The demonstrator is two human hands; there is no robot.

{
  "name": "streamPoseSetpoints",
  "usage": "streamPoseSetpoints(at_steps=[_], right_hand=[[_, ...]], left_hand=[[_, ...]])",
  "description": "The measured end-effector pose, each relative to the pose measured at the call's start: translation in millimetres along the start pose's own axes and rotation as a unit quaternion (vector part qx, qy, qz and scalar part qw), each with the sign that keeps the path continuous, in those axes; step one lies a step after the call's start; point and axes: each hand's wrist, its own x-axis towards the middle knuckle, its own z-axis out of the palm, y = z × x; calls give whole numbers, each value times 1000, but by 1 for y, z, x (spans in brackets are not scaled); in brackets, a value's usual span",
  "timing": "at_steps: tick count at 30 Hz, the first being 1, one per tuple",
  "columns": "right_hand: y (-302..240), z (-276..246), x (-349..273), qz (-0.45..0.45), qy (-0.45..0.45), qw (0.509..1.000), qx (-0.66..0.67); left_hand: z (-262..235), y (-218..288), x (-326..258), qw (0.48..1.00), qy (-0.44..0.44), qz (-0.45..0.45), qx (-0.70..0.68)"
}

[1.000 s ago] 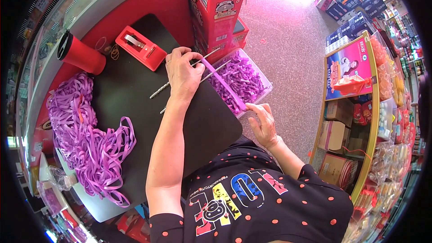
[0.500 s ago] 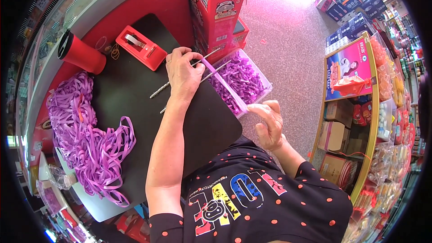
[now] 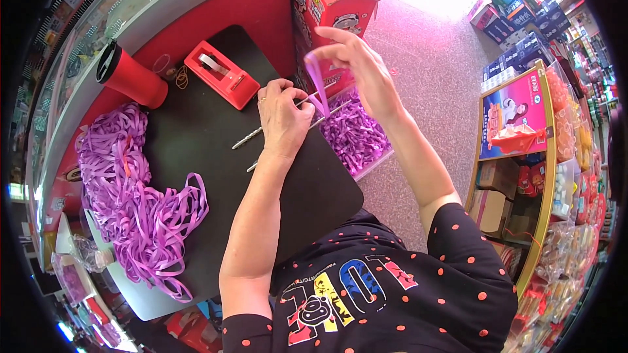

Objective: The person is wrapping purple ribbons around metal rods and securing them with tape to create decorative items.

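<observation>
"Your left hand (image 3: 282, 119) is curled in over two thin metal rods (image 3: 247, 139), thumb and fingertips drawn together around them."

"What about your right hand (image 3: 366, 75)?"

"You have it raised in front of the red carton (image 3: 343, 0), fingers stretched and loosely parted, holding the purple ribbon strip (image 3: 317, 82) at the fingertips. Your thumb is hidden, so its part in that hold cannot be told."

"Where does your strip run?"

"From your right fingertips down to the rods, just beside your left thumb. Whether it passes right round them is too blurred to tell."

"And beneath your hands?"

"You have a clear plastic box (image 3: 377, 166) just beyond the table edge, filled with short purple ribbon pieces (image 3: 356, 134). On your black table (image 3: 301, 196), a tangled ribbon heap (image 3: 140, 206) lies well to your left, and a red tape dispenser (image 3: 239, 91) sits near your left hand."
</observation>
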Motion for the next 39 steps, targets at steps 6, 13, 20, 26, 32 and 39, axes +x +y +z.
streamPoseSetpoints(at_steps=[6, 13, 20, 26, 32, 39], right_hand=[[79, 4, 47, 148, -142, 969, 139], [125, 0, 30, 207, -188, 955, 101], [129, -2, -66, 181, -122, 972, 84], [70, 7, -111, 228, 18, 964, 138], [34, 9, -100, 185, -5, 982, 21], [35, -2, -81, 191, -33, 980, -55]], left_hand=[[-3, 2, 2, 1000, -14, -17, 10], [-5, 2, 2, 1000, -20, -23, -5], [-2, 0, 1, 1000, -17, -17, 8], [-15, 4, 7, 990, 16, -62, -127], [-26, 17, 6, 957, -22, -167, -237], [-34, 65, -45, 609, -222, -451, -613]])
